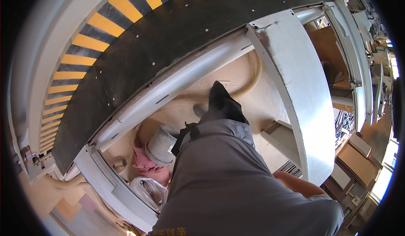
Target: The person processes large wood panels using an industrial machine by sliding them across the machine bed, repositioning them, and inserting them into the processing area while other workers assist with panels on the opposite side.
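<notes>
Neither of my hands is in view. A bare part of my right arm (300,185) shows below the grey sleeve; the rest of it is hidden behind my body. My left arm does not show. Nearest to the right arm is a wide silver metal panel (301,97), with a small open metal box (282,138) at its inner side. My grey shirt (223,172) fills the lower middle, and a dark shoe (221,99) stands on the dusty floor inside the machine's frame.
Ahead, a round silver rail (185,82) runs beside a black sheet (168,38) and a yellow-and-black striped band (109,23). A grey bucket (161,145), pink cloth (145,162) and clear plastic bag (147,189) sit left. A hose (254,73) curves across the floor. Boards (356,162) lie right.
</notes>
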A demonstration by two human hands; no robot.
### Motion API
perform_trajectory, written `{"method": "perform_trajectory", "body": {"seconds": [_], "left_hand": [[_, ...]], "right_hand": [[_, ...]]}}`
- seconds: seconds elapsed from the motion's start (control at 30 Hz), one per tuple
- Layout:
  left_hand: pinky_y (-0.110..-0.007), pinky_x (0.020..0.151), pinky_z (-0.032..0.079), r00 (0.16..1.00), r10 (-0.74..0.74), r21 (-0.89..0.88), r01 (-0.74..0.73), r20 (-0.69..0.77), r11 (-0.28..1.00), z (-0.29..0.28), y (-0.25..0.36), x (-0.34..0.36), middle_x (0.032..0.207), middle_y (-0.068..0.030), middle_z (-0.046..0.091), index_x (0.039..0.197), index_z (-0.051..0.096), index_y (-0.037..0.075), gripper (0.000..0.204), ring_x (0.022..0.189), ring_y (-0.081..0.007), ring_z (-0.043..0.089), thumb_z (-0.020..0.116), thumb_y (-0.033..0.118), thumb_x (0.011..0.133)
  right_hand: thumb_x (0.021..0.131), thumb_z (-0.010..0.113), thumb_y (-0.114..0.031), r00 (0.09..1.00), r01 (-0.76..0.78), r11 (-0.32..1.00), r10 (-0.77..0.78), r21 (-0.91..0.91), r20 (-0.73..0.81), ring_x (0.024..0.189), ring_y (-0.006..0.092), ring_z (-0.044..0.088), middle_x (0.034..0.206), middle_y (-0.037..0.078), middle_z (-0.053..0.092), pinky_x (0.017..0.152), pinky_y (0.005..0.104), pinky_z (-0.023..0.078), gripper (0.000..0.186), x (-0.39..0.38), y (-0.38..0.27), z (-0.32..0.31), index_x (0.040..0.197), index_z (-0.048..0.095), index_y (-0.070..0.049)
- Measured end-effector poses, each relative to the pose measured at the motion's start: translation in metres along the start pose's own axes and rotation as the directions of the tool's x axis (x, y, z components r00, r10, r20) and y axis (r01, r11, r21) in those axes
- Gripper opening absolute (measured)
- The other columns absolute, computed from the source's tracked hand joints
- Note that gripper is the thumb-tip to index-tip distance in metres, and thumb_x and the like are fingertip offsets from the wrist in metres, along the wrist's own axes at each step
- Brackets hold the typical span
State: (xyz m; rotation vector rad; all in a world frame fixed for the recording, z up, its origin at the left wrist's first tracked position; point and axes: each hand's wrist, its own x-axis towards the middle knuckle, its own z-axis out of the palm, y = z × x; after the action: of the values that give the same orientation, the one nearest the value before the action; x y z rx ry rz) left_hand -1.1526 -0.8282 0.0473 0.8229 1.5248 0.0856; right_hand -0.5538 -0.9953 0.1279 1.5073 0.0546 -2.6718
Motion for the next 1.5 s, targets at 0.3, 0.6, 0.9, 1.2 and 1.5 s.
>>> {"method": "perform_trajectory", "body": {"seconds": [0.3, 0.6, 0.9, 1.2, 1.5], "left_hand": [[-0.038, 0.087, 0.054, 0.982, -0.092, 0.045, 0.085, 0.163, 0.995, 0.025, -0.045, -0.004, 0.110, -0.0160, 0.074, 0.115, 0.070, 0.003, 0.027, 0.100, -0.0277, 0.070, 0.064, 0.016, 0.093], [-0.037, 0.086, 0.054, 0.966, -0.144, 0.050, 0.136, 0.216, 0.989, 0.030, -0.076, -0.004, 0.109, -0.0152, 0.074, 0.114, 0.070, 0.003, 0.025, 0.099, -0.0271, 0.070, 0.063, 0.015, 0.093], [-0.037, 0.085, 0.055, 0.956, -0.177, 0.036, 0.174, 0.232, 0.984, 0.036, -0.094, -0.005, 0.108, -0.0144, 0.074, 0.114, 0.070, 0.004, 0.024, 0.098, -0.0266, 0.070, 0.063, 0.014, 0.093], [-0.036, 0.084, 0.055, 0.949, -0.202, 0.022, 0.203, 0.243, 0.979, 0.042, -0.109, -0.011, 0.107, -0.0135, 0.073, 0.113, 0.070, 0.005, 0.023, 0.098, -0.0260, 0.069, 0.062, 0.013, 0.093], [-0.035, 0.084, 0.055, 0.941, -0.227, 0.022, 0.229, 0.252, 0.973, 0.047, -0.121, -0.008, 0.106, -0.0127, 0.073, 0.112, 0.070, 0.005, 0.022, 0.097, -0.0254, 0.069, 0.061, 0.012, 0.093]], "right_hand": [[0.101, 0.060, -0.041, 1.000, 0.008, 1.000, -0.008, 0.029, -0.009, 0.140, 0.0317, 0.047, 0.156, 0.017, 0.046, 0.116, 0.0420, 0.038, 0.065, 0.009, 0.020, 0.017, 0.151, 0.045, -0.002], [0.102, 0.059, -0.041, 1.000, -0.005, 0.999, 0.005, 0.039, -0.010, 0.141, 0.0311, 0.046, 0.155, 0.017, 0.047, 0.116, 0.0418, 0.038, 0.064, 0.013, 0.027, 0.028, 0.151, 0.045, -0.002], [0.102, 0.058, -0.041, 1.000, -0.023, 0.999, 0.024, 0.034, -0.009, 0.141, 0.0306, 0.046, 0.155, 0.017, 0.047, 0.116, 0.0417, 0.039, 0.064, 0.022, 0.022, 0.033, 0.151, 0.045, -0.002], [0.103, 0.057, -0.041, 0.999, -0.041, 0.999, 0.041, 0.027, -0.002, 0.141, 0.0301, 0.046, 0.155, 0.017, 0.047, 0.116, 0.0415, 0.039, 0.063, 0.027, 0.022, 0.033, 0.151, 0.045, -0.002], [0.104, 0.056, -0.041, 0.998, -0.062, 0.997, 0.062, 0.048, 0.005, 0.141, 0.0295, 0.046, 0.155, 0.017, 0.047, 0.116, 0.0414, 0.039, 0.062, 0.026, 0.025, 0.034, 0.151, 0.044, -0.001]]}}
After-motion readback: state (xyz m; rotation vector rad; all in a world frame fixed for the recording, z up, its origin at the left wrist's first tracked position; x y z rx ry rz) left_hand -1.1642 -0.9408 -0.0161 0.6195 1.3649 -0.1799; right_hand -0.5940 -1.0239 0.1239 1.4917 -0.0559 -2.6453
